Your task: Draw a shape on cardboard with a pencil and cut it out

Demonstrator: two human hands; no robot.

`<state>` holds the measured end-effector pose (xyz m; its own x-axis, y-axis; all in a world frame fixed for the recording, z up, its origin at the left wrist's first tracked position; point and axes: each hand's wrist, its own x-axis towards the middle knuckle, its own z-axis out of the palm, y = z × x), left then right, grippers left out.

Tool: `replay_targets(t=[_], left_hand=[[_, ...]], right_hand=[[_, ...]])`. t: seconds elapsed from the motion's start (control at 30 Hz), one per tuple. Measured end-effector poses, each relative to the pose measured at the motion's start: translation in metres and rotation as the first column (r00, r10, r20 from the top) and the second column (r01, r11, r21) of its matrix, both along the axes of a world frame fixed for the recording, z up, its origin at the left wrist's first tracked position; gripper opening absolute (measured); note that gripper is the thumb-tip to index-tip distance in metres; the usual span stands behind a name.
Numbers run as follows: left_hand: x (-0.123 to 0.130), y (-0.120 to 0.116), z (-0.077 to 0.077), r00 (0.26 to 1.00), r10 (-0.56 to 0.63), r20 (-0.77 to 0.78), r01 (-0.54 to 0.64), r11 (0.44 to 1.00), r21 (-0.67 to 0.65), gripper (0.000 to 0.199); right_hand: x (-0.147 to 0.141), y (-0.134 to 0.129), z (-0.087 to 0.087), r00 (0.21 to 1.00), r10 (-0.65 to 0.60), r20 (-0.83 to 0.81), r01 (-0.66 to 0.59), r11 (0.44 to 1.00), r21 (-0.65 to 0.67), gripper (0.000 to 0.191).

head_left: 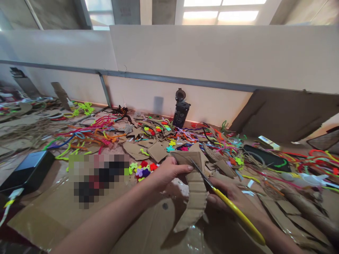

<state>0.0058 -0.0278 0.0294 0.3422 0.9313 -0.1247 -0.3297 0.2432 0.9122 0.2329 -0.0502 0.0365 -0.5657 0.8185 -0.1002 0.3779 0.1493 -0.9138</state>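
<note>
My left hand (172, 171) pinches the upper end of a curved strip of cardboard (196, 194), its thumb lying on top. The strip bends down to a pointed lower tip and has creases across it. My right hand (225, 194) grips a pair of scissors with yellow handles (235, 211). Their metal blades reach up and left onto the strip's upper part, close to my left thumb. Part of the right hand's fingers is hidden behind the strip and the handles. Below both hands lies a flat cardboard sheet (148, 225).
Colourful pipe cleaners (87, 134) and cardboard scraps (135, 150) cover much of the table. A black cylindrical container (181, 114) stands by the white partition (212, 56). At left sits a dark box (29, 173) with a white cable; at right lie a glue bottle (304, 179) and cardboard strips (291, 218).
</note>
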Motion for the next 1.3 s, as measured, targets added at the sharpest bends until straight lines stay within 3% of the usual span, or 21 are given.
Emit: replay_targets(t=[0.27,0.57,0.83,0.97,1.3], left_hand=[[-0.003,0.004,0.001,0.999,0.044,-0.006,-0.044,0.999,0.001,0.044],[-0.006,0.009,0.004,0.993,0.008,-0.114,0.005,0.994,0.111,0.035],[-0.006,0.010,0.002,0.989,-0.035,-0.146,0.052,0.992,0.115,0.034],[-0.007,0.010,0.002,0.988,-0.017,-0.154,0.033,0.995,0.098,0.037],[-0.007,0.009,0.003,0.986,-0.036,-0.163,0.055,0.992,0.113,0.035]], right_hand=[[-0.005,-0.005,0.009,0.991,-0.060,-0.116,0.055,0.998,-0.038,0.058],[0.000,0.001,0.008,0.998,-0.001,0.063,-0.003,0.998,0.060,0.055],[-0.003,-0.002,0.006,0.999,-0.003,-0.032,0.002,1.000,-0.016,0.060],[-0.003,-0.003,0.005,0.998,-0.059,0.014,0.059,0.998,0.015,0.056],[-0.006,-0.002,0.008,0.998,-0.044,0.047,0.041,0.998,0.055,0.059]])
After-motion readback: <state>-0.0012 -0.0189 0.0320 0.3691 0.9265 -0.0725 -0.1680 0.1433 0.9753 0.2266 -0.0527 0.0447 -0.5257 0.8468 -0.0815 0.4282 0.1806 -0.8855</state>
